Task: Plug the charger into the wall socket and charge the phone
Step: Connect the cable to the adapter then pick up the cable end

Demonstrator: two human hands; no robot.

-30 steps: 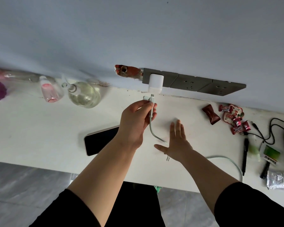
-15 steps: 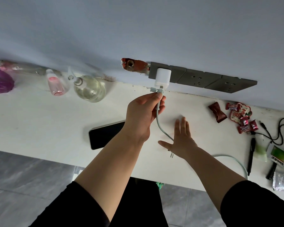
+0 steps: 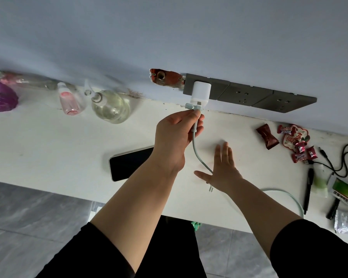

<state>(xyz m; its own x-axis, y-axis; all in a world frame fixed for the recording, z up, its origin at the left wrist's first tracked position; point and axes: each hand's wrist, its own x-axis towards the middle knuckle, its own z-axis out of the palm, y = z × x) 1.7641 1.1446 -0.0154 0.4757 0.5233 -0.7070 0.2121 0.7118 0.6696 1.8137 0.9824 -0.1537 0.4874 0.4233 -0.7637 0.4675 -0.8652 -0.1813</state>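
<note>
A white charger block sits plugged into the leftmost grey wall socket. My left hand pinches the pale green cable by its connector end, held right at the bottom of the charger block. From there the cable drops and runs under my right hand, which lies flat and open on the white table. The cable's other plug shows at that hand's wrist. A phone with a dark screen lies face up on the table, partly hidden behind my left forearm.
Two more grey sockets continue to the right, and a broken red hole in the wall lies to the left. A round glass bottle, pink bottle and purple object stand left. Candies, pens and a black cable lie right.
My left hand has lifted the cable's connector end up from below the charger until it meets the block's underside. My right hand has stayed flat on the table.
</note>
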